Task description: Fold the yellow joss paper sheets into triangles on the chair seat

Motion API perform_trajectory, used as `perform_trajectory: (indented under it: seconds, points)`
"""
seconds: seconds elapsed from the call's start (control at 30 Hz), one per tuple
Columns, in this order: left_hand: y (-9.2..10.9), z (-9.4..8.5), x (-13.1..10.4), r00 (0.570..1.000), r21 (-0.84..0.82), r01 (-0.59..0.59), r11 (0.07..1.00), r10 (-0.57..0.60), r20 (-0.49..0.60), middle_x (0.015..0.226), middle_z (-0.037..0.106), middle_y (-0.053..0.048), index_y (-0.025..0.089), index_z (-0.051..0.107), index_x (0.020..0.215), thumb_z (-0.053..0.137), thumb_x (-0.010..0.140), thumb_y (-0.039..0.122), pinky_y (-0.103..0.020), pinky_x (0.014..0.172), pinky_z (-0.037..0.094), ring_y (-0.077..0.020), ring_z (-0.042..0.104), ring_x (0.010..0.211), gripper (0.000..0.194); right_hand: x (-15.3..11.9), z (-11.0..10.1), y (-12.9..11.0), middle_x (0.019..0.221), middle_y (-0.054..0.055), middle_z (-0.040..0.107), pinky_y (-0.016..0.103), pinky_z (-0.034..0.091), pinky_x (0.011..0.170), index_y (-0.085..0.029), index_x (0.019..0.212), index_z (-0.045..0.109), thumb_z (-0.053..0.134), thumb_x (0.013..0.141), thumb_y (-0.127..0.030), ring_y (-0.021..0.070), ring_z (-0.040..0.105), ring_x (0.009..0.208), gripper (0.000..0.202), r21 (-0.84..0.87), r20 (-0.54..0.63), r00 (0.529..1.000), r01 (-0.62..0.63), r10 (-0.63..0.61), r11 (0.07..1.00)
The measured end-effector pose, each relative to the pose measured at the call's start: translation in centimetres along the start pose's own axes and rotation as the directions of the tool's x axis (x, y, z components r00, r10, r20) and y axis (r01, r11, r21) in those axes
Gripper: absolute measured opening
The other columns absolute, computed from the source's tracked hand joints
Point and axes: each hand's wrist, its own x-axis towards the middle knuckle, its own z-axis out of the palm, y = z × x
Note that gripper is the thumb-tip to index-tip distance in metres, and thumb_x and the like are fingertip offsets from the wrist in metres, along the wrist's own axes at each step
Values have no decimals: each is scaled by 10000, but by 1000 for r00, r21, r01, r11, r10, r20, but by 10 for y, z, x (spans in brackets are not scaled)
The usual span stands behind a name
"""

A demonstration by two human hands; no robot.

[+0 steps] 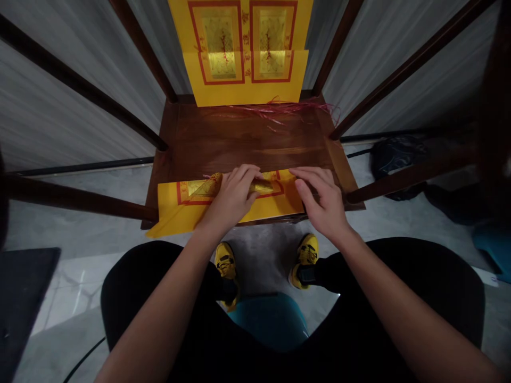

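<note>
A yellow paper (pixel 170 205) with red borders and gold foil lies along the near edge of a wooden chair seat (pixel 239 143), its left corner hanging over the edge. My left hand (pixel 235 197) rests on the middle of this paper, fingers curled over a raised, folded part; what lies under the fingertips is hidden. At the paper's right end, my right hand (pixel 321 199) has its fingers bent with thumb and forefinger apart, touching the paper's upper corner. Farther back, a stack of similar yellow papers (pixel 247 93) with two gold panels stands at the seat's rear.
Pink-red strings (pixel 275 110) lie by the stack. Dark wooden bars (pixel 80 85) rise at both sides. A dark bag (pixel 399 159) sits on the floor at right. Below are yellow shoes (pixel 307 250) and a teal stool (pixel 271 319).
</note>
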Motion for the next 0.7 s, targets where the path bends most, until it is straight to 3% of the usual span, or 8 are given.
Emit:
perform_trajectory:
  seconds: [0.07, 0.13, 0.23, 0.33, 0.47, 0.6, 0.7]
  points:
    - [1, 0, 0, 999, -49, -29, 998, 30, 15, 1469, 648, -109, 217, 599, 1243, 517, 1008, 26, -463, 1185, 449, -272, 596, 1391, 313, 1, -3, -3, 1201, 72, 835, 517, 581, 1076, -280, 1162, 824, 571, 1100, -478, 292, 749, 1153, 327, 216, 75, 993, -106, 92, 971]
    - [1, 0, 0, 998, -70, -53, 996, 55, 23, 1435, 678, -99, 224, 599, 1209, 426, 975, -32, -456, 1185, 466, -250, 615, 1380, 387, 1, -4, -2, 1100, 58, 856, 492, 613, 1014, -272, 1060, 837, 662, 1051, -501, 282, 784, 1062, 288, 323, 200, 970, -199, 139, 925]
    - [0, 0, -2, 995, -79, -81, 994, 85, 45, 1470, 684, -90, 225, 618, 1180, 391, 876, -86, -478, 1238, 452, -233, 599, 1440, 491, 0, -2, 4, 1107, 47, 852, 520, 576, 1055, -284, 1018, 838, 757, 989, -429, 287, 766, 1085, 168, 247, 287, 957, -118, 44, 962]
    - [-2, -1, -4, 989, -79, -103, 992, 110, 102, 1595, 623, -80, 223, 649, 1219, 412, 811, -92, -510, 1354, 340, -226, 485, 1582, 567, -2, 3, 10, 1148, 42, 838, 542, 537, 1086, -300, 1041, 826, 754, 992, -350, 290, 734, 1133, 101, 128, 315, 949, -8, -33, 992]
    - [-3, 1, -6, 982, -24, -117, 993, 119, 147, 1676, 558, -102, 199, 623, 1406, 423, 826, -83, -527, 1362, 312, -258, 425, 1624, 675, -3, 4, 10, 1218, 60, 809, 522, 529, 1110, -289, 1166, 798, 799, 980, -403, 287, 719, 1178, 218, 142, 322, 945, 7, -53, 990]
    - [4, 3, -8, 987, 66, -87, 994, 77, 142, 1711, 494, -162, 172, 378, 1669, 470, 925, 1, -534, 1304, 348, -311, 447, 1579, 769, -1, 3, 7, 1337, 92, 756, 533, 538, 1134, -306, 1341, 753, 856, 908, -569, 313, 697, 1257, 517, 198, 360, 930, -6, -67, 980]
    - [8, 2, -9, 987, 64, -84, 994, 75, 142, 1762, 417, -160, 190, 238, 1736, 466, 948, 34, -524, 1308, 322, -310, 406, 1599, 836, 0, 3, 8, 1350, 101, 750, 554, 514, 1169, -308, 1367, 757, 783, 970, -583, 315, 688, 1283, 484, 173, 369, 926, 14, -79, 985]
